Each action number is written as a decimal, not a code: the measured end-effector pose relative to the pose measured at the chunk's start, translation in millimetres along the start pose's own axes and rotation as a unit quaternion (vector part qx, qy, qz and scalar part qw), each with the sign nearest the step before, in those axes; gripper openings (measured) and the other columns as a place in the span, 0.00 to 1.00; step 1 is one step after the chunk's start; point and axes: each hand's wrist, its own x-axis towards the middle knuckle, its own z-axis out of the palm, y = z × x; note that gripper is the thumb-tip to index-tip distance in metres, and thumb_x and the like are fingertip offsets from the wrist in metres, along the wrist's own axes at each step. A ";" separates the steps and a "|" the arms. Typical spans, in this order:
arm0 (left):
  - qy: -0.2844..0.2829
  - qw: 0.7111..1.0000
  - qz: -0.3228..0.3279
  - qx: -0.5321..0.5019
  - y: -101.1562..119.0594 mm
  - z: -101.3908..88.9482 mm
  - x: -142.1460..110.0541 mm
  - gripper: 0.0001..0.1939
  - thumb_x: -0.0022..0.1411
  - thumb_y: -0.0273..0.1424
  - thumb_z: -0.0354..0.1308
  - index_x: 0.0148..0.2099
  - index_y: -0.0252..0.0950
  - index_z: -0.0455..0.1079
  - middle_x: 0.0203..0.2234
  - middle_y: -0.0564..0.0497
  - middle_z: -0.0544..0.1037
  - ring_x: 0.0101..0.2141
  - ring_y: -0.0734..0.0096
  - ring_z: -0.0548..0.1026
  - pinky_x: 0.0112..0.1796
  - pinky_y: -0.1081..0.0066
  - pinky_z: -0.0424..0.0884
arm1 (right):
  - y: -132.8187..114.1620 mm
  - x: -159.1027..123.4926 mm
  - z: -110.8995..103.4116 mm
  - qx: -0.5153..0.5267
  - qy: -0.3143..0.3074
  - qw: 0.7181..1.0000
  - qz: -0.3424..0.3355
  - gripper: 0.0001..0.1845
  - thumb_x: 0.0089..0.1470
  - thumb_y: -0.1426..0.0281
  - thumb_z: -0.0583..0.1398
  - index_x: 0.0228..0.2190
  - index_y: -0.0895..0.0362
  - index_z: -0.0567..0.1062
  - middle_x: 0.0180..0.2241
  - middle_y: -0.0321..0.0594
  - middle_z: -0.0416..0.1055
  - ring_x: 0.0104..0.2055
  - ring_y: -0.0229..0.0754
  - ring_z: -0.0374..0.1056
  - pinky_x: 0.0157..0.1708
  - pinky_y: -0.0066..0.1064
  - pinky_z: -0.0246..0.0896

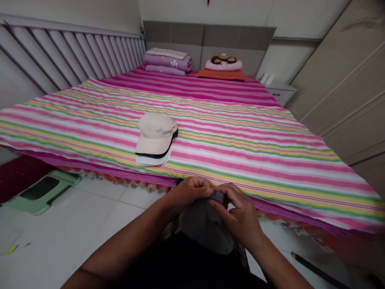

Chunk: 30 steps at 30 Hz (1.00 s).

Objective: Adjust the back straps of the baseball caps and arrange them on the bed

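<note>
Close to my body, at the bed's front edge, both hands hold a dark grey cap (206, 226). My left hand (197, 188) pinches its upper edge, thumb and fingers together. Beside it, almost touching, my right hand (237, 204) grips a narrow grey band on the same edge. My fingers partly hide the band, so its fastening cannot be made out. Farther off on the striped sheet lies a stack of caps (155, 134). A beige one with a small logo is on top, with dark and white brims showing beneath.
The bed (255, 136) has a striped sheet, folded purple bedding (168, 64) and a pillow pile (224, 66) by the headboard. A white railing (75, 48) runs along its left. A green stool (42, 196) stands on the floor at left; a dark stick (315, 269) lies at lower right.
</note>
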 end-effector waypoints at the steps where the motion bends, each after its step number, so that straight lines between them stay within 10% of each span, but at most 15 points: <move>1: -0.004 1.000 -0.011 -0.006 -1.0 -2.0 0.1 0.16 0.45 0.38 0.66 0.29 0.29 0.69 0.26 0.50 0.71 0.24 0.79 0.67 0.27 0.77 0.59 | 0.0 -0.6 0.0 -0.003 0.002 1.000 0.006 0.06 0.48 0.72 0.60 0.31 0.55 0.70 0.25 0.37 0.68 0.26 0.38 0.64 0.25 0.28 0.59; 15: 0.011 0.999 0.000 -0.031 1.6 -10.0 -1.3 0.12 0.44 0.33 0.65 0.26 0.30 0.67 0.31 0.46 0.76 0.28 0.73 0.72 0.32 0.73 0.63 | 1.9 -0.6 -2.4 0.081 -0.041 0.989 0.113 0.05 0.44 0.69 0.60 0.27 0.56 0.69 0.21 0.32 0.61 0.23 0.35 0.59 0.23 0.26 0.54; 25: -0.041 0.994 -0.076 0.070 12.5 -7.9 6.5 0.11 0.44 0.33 0.65 0.24 0.30 0.68 0.16 0.56 0.68 0.17 0.84 0.61 0.21 0.79 0.54 | 13.4 8.1 -3.1 0.407 -0.124 0.862 0.276 0.18 0.45 0.59 0.62 0.35 0.57 0.67 0.24 0.31 0.60 0.23 0.32 0.54 0.20 0.23 0.51; 30: -0.005 0.999 -0.044 0.005 14.8 -12.0 10.8 0.11 0.43 0.32 0.64 0.23 0.30 0.66 0.15 0.53 0.70 0.16 0.79 0.66 0.21 0.78 0.59 | 34.4 -1.3 -1.8 0.404 -0.210 0.855 0.250 0.23 0.51 0.52 0.55 0.26 0.60 0.72 0.24 0.37 0.65 0.27 0.36 0.59 0.27 0.27 0.53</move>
